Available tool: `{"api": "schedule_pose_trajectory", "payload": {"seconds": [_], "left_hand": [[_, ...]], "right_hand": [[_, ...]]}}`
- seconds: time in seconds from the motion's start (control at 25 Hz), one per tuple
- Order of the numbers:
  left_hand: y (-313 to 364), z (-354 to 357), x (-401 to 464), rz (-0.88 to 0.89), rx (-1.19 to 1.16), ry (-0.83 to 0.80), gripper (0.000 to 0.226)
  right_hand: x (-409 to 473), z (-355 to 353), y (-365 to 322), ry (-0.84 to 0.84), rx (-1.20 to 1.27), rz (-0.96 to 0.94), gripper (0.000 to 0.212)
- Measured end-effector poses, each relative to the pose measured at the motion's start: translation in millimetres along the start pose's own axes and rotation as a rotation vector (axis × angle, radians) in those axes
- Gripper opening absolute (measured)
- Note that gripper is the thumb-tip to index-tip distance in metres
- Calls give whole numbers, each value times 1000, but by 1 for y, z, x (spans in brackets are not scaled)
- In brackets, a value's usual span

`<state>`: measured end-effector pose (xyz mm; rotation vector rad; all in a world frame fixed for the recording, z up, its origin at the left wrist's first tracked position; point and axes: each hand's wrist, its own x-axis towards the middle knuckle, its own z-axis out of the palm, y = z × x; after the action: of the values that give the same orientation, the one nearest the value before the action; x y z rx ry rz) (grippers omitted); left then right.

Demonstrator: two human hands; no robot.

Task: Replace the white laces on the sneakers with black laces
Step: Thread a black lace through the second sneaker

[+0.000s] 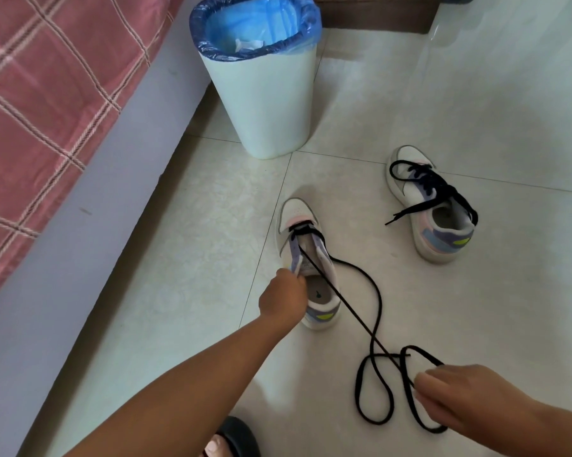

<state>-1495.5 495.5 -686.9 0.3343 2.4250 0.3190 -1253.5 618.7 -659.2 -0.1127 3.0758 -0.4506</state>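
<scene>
Two white sneakers with pastel panels stand on the tiled floor. The nearer sneaker (pixel 297 222) has a black lace (pixel 375 311) threaded only through its toe-end eyelets. My left hand (pixel 283 300) grips the side of this shoe's opening. One lace strand runs taut from the eyelets to my right hand (pixel 459 395), which pinches it low on the right. The other strand lies in loose loops on the floor. The farther sneaker (pixel 433 209) on the right is fully laced in black, its ends untied.
A white waste bin (pixel 261 103) with a blue liner stands beyond the shoes. A bed with a pink checked cover (pixel 40 94) runs along the left. A foot in a black slipper (pixel 231 440) shows at the bottom edge.
</scene>
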Motion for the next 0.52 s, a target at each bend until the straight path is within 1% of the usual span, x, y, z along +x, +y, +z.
{"api": "schedule_pose_trajectory", "payload": {"seconds": [0.08, 0.16, 0.24, 0.28, 0.32, 0.36, 0.4, 0.44, 0.48, 0.52], "left_hand": [[0, -1, -2, 11, 21, -16, 34], [-4, 1, -7, 37, 55, -72, 32], [-11, 4, -19, 69, 95, -156, 31], [-14, 4, -24, 89, 107, -197, 33], [-14, 0, -28, 113, 103, -214, 39], [-13, -6, -28, 145, 83, -181, 46], [-11, -12, -23, 182, 60, -103, 50], [-8, -19, -15, 225, 41, -6, 47], [-4, -24, -4, 272, 34, 78, 41], [0, -29, 6, 321, 52, 124, 34]], "right_hand": [[0, 3, -6, 0, 14, -54, 28], [-4, 12, -9, -91, 35, -101, 27], [-3, 20, -8, -193, 29, -71, 34], [6, 19, -8, -211, 11, -27, 40], [23, 16, -5, -176, -2, 29, 44], [46, 11, 0, -128, 68, 127, 42], [72, 5, 8, -107, 176, 252, 34], [97, 2, 15, -93, 305, 363, 27], [123, 0, 22, -68, 401, 454, 25], [146, 1, 28, -55, 462, 535, 25]]}}
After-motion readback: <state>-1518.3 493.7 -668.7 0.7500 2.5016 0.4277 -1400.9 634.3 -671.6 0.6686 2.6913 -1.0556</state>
